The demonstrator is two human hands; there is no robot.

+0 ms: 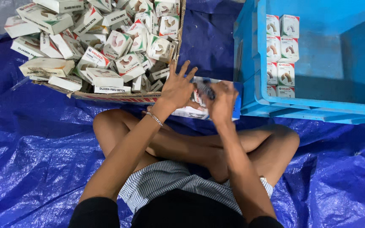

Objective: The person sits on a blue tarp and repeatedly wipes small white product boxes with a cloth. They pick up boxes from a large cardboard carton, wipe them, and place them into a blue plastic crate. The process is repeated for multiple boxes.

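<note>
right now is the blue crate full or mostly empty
Mostly empty: the blue crate holds only two short columns of small boxes against its left wall, and the rest of its floor is bare.

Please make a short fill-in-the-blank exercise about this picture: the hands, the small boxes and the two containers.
1. The loose pile of small boxes lies in a ____ carton.
2. The neatly stacked boxes stand inside a ____ plastic crate.
3. The left hand has a bracelet at its ____.
4. The right hand grips a dark ____.

Missing words: cardboard; blue; wrist; marker
</note>
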